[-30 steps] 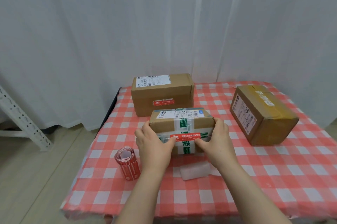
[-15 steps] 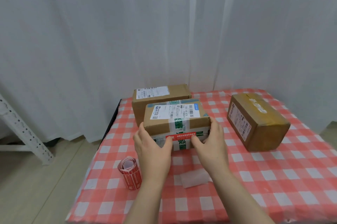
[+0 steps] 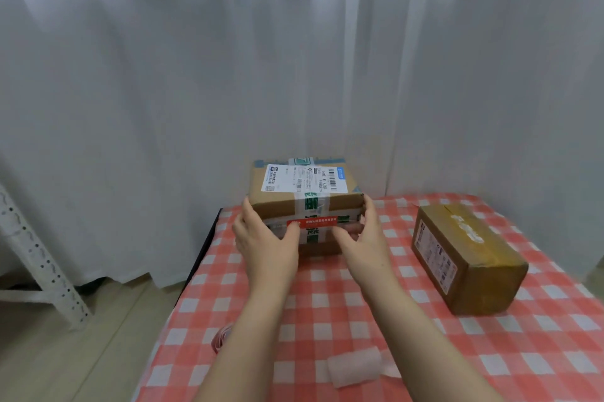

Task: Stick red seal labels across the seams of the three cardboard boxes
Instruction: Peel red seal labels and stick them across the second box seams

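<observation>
Left hand (image 3: 265,240), right hand (image 3: 363,238) grip taped box (image 3: 304,202) by both ends. Fingers curl round end faces, thumbs on front face. Red seal label (image 3: 312,222) stuck across front seam, between thumbs. Second box (image 3: 467,257) well right of right fingers, on bench (image 3: 327,303). Label roll (image 3: 221,338) behind left forearm, half hidden. White backing scrap (image 3: 354,367) beside right forearm, far back from fingers.
</observation>
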